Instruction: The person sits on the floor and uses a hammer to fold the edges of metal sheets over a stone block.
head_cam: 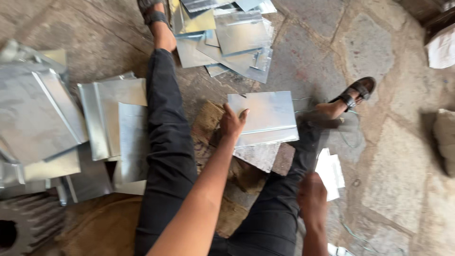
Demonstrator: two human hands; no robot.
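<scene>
Left hand [232, 122] stretched forward, fingers spread flat; right hand [311, 195] drawn back, blurred.

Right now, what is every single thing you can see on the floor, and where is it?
Shiny silver metal sheet: one, under the left hand, between the legs.
Folded silver metal sheets: a big pile, too many to count, left side.
More silver sheets: a pile, top middle, past the foot.
Brown burlap sacking: one, under the legs.
Grey stone floor: all around.
Black sandals: two, on the feet.
Black trousers: one pair.
Left hand: pressing the sheet.
Right hand: blurred, by the right knee.
</scene>
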